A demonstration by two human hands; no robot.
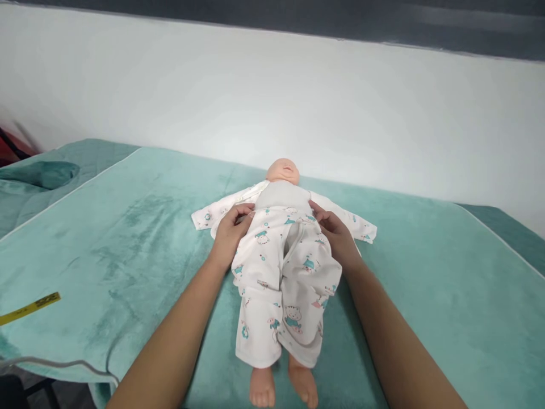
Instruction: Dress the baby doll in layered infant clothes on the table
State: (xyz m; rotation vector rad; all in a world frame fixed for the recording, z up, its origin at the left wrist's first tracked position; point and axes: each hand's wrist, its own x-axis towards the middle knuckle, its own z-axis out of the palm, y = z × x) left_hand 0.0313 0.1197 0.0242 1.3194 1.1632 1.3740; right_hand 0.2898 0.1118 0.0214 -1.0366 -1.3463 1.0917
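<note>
At the waist of the pale plastic doll (283, 197), your left hand (232, 230) and right hand (334, 233) pinch its white cartoon-printed cotton trousers (276, 284) (a hip each, likely for level cloth).

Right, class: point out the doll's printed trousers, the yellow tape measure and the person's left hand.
printed trousers (260, 284), head view, fabric of one upper leg
yellow tape measure (29, 308), head view, middle of the strip
left hand (231, 230), head view, back of the hand

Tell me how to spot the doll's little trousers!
Find the big teal blanket. A baby doll lies face-up on it, trousers on its legs, left hand and right hand at their top. The matching jacket is spread underneath; the trousers are the two-legged piece above bare feet.
</note>
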